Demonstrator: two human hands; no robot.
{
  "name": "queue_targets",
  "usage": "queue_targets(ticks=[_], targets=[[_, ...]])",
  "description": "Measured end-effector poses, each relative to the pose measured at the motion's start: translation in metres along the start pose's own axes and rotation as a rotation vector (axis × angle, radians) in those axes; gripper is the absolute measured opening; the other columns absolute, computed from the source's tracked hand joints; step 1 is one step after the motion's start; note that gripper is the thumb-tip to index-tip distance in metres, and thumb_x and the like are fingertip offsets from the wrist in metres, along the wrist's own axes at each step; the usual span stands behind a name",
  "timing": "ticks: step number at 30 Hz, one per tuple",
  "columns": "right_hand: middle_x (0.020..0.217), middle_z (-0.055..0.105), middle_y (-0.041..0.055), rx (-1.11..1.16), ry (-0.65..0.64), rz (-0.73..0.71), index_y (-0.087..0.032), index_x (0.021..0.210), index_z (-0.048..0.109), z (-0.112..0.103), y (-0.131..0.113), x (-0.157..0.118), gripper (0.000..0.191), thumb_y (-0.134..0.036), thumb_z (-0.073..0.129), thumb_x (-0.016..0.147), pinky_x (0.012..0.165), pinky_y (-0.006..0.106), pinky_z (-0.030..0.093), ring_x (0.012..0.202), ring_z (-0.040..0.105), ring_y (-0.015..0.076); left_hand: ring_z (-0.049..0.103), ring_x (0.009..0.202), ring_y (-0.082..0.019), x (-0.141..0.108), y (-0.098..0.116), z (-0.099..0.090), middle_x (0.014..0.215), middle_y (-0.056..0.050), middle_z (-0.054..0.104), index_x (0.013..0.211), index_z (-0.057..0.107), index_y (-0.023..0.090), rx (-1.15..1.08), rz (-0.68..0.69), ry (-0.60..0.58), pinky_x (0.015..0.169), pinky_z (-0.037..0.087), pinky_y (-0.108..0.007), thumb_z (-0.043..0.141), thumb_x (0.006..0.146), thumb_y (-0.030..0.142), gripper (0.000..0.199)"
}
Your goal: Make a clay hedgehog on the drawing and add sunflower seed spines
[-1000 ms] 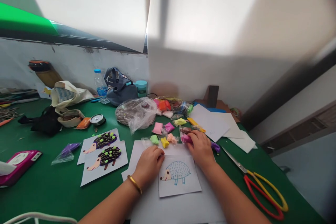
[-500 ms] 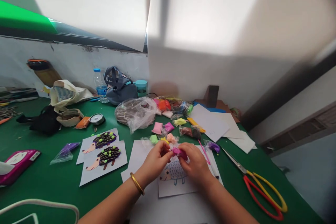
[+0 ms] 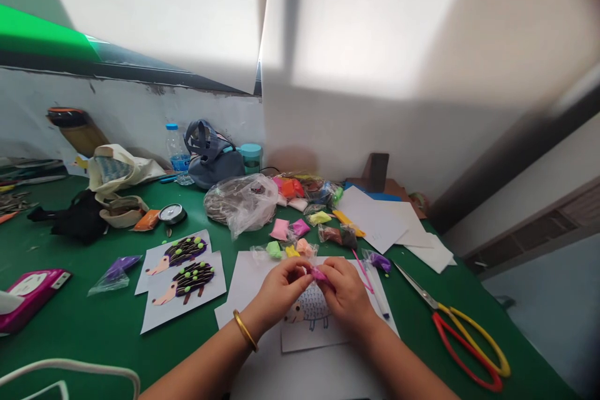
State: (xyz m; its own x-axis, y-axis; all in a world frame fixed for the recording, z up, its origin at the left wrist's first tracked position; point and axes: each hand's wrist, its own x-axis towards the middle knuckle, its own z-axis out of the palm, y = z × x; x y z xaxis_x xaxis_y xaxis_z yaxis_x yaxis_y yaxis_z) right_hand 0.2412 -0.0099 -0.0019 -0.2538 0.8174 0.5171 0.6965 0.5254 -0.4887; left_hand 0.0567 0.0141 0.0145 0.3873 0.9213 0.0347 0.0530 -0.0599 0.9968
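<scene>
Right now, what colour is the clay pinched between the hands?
Bright magenta pink; the head view shows the clay best, between the left hand and right hand.

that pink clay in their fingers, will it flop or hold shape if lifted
The pink modelling clay is probably soft: the left hand and right hand pinch it into an uneven shape. It should hold that form when lifted, though thin edges may droop. Pinched without slipping, it seems tacky rather than slippery.

Pink clay (image 3: pixel 320 274) half hidden between left hand (image 3: pixel 281 292) and right hand (image 3: pixel 347 295), hedgehog drawing (image 3: pixel 309 307) partly covered
</scene>
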Motion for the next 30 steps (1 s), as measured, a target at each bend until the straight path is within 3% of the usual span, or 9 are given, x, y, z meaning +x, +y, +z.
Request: queue_targets(ticks=[3, 6, 9, 15, 19, 24, 30], targets=[[0.093, 0.061, 0.0074, -0.034, -0.022, -0.035, -0.021, 0.099, 0.067, -0.001, 0.002, -0.001, 0.021, -0.026, 0.046, 0.097, 0.075, 0.034, 0.043, 0.086, 0.055, 0.0211, 0.057, 0.079, -0.017, -0.003, 0.003, -0.004, 0.091, -0.003, 0.065, 0.103, 0.067, 0.022, 0.292, 0.061, 0.013, 0.074, 0.047, -0.029, 0.064, 0.083, 0.033, 0.023], [0.096, 0.063, 0.0074, -0.064, -0.065, -0.082, -0.021, 0.098, 0.066, 0.0, 0.005, -0.002, 0.02, -0.022, 0.046, 0.094, 0.077, 0.034, 0.041, 0.088, 0.055, 0.0215, 0.058, 0.08, -0.017, -0.007, 0.011, -0.007, 0.09, -0.001, 0.066, 0.097, 0.069, 0.026, 0.616, 0.117, 0.005, 0.073, 0.044, -0.029, 0.066, 0.083, 0.03, 0.015], [0.1, 0.064, 0.0075, -0.078, -0.102, -0.12, -0.02, 0.098, 0.064, 0.003, 0.005, -0.004, 0.02, -0.018, 0.045, 0.092, 0.08, 0.035, 0.04, 0.091, 0.055, 0.022, 0.059, 0.079, -0.018, -0.008, 0.018, -0.008, 0.086, 0.001, 0.067, 0.089, 0.067, 0.025, 0.794, 0.126, -0.016, 0.069, 0.04, -0.028, 0.068, 0.083, 0.03, 0.008], [0.094, 0.065, 0.0075, -0.158, -0.141, -0.085, -0.019, 0.094, 0.061, 0.004, -0.003, -0.002, 0.01, -0.024, 0.053, 0.09, 0.08, 0.036, 0.039, 0.089, 0.056, 0.0238, 0.058, 0.072, -0.017, -0.004, 0.022, -0.006, 0.079, -0.001, 0.067, 0.081, 0.064, 0.021, 0.825, 0.084, -0.033, 0.063, 0.037, -0.026, 0.061, 0.086, 0.033, 0.013], [0.088, 0.066, 0.0068, -0.218, -0.119, -0.056, -0.019, 0.098, 0.06, -0.001, -0.013, 0.003, 0.026, -0.039, 0.068, 0.084, 0.078, 0.036, 0.038, 0.084, 0.058, 0.0252, 0.057, 0.068, -0.017, -0.004, 0.025, -0.004, 0.074, -0.001, 0.065, 0.075, 0.062, 0.02, 0.787, 0.051, 0.027, 0.059, 0.034, -0.026, 0.058, 0.087, 0.035, 0.02], [0.082, 0.067, 0.0055, -0.279, -0.128, -0.115, -0.019, 0.093, 0.063, -0.002, -0.016, 0.004, 0.01, -0.026, 0.057, 0.09, 0.078, 0.036, 0.035, 0.082, 0.058, 0.0229, 0.055, 0.064, -0.016, -0.005, 0.028, -0.002, 0.07, 0.001, 0.064, 0.073, 0.06, 0.02, 0.789, 0.023, 0.025, 0.056, 0.031, -0.026, 0.061, 0.084, 0.037, 0.02], [0.074, 0.066, 0.0044, -0.312, -0.142, -0.153, -0.018, 0.077, 0.062, 0.0, -0.012, 0.0, 0.014, -0.018, 0.053, 0.087, 0.079, 0.036, 0.033, 0.075, 0.056, 0.0197, 0.059, 0.073, -0.019, -0.006, 0.027, -0.006, 0.081, -0.001, 0.066, 0.087, 0.064, 0.021, 0.949, 0.101, 0.003, 0.062, 0.036, -0.028, 0.067, 0.082, 0.036, 0.016]])
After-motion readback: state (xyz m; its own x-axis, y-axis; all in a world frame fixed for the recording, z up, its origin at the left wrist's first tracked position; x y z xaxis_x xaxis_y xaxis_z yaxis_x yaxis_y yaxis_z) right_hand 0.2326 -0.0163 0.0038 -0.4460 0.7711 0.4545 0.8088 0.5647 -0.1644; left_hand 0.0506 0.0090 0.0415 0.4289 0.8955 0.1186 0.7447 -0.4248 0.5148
